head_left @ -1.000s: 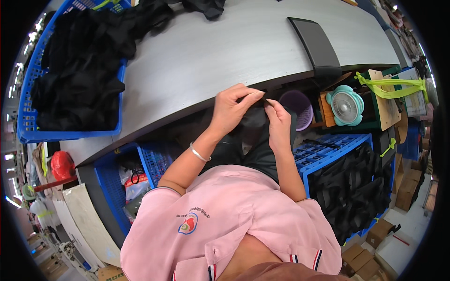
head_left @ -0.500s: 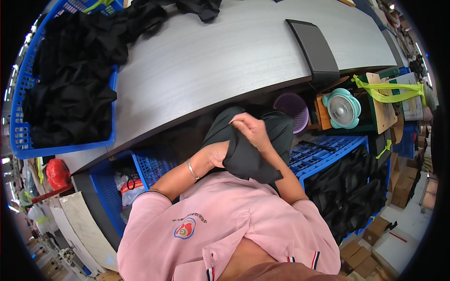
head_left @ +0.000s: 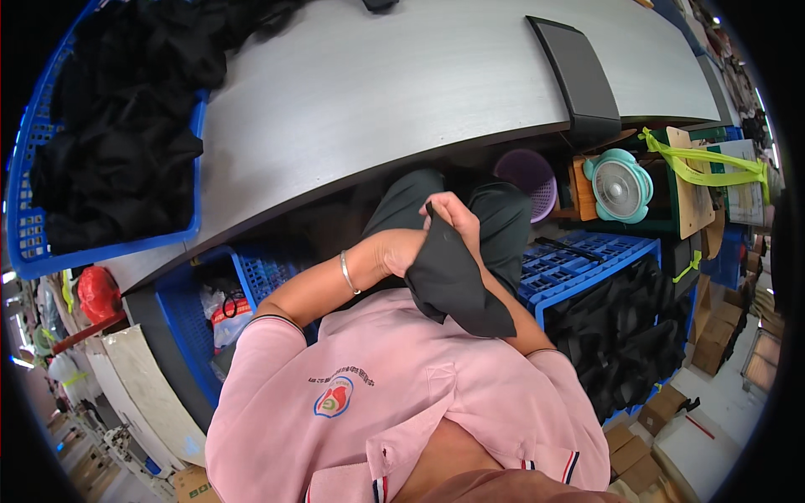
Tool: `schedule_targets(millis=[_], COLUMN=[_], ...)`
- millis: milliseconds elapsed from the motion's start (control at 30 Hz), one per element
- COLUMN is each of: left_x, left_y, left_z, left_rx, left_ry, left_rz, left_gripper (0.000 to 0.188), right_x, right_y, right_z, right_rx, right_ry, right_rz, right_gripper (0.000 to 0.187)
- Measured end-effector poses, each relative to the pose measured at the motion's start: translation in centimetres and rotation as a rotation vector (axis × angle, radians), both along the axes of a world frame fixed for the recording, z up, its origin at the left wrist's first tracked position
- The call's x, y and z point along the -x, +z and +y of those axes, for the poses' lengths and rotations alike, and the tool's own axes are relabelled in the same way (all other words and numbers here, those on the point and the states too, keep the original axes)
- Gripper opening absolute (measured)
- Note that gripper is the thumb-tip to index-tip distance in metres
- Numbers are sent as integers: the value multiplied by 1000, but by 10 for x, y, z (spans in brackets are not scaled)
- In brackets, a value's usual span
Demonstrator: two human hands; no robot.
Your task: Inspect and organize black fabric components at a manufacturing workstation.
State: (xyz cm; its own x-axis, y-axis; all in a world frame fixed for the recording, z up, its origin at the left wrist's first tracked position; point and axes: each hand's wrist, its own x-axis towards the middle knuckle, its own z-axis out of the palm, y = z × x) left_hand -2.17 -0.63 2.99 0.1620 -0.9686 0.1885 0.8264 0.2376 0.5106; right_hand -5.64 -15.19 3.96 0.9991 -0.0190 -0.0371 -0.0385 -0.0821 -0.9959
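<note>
A piece of black cloth (head_left: 453,285) hangs in front of my chest, its lower corner lying over my right forearm. At its upper corner my right hand (head_left: 463,222) is closed, the fingers pinching the edge. My left hand (head_left: 404,250), below a silver bangle (head_left: 347,273), reaches behind or into the cloth from the left. The cloth covers its fingers, so their grip does not show.
Black fabric pieces fill a blue basket (head_left: 197,193) on the grey table (head_left: 369,92). A second blue crate (head_left: 579,260) at my right holds more. Beyond it stand a turquoise fan (head_left: 620,189) and a purple bin (head_left: 543,193). A dark grey panel (head_left: 579,75) lies on the table.
The upper corner of the cloth has risen between my hands and now stands up in my right hand's pinch. The whole view has shifted slightly.
</note>
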Motion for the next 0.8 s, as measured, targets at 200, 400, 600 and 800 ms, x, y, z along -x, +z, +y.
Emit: schedule_targets(millis=[200, 400, 600, 800], left_x=[-1, -19, 16, 19], left_y=[18, 37, 23, 13], left_z=[0, 8, -7, 3], left_rx=[-446, -620, -744, -571], left_ry=[138, 592, 627, 616], left_rz=[25, 154, 285, 315], left_gripper=[18, 42, 74, 31], right_x=[-11, -15, -4, -15], right_y=[-18, 12, 13, -6], right_z=[2, -37, -24, -32], right_rx=[89, 310, 320, 395], right_ry=[17, -558, -584, -469], right_rz=[51, -216, -225, -156], right_gripper=[15, 21, 20, 19])
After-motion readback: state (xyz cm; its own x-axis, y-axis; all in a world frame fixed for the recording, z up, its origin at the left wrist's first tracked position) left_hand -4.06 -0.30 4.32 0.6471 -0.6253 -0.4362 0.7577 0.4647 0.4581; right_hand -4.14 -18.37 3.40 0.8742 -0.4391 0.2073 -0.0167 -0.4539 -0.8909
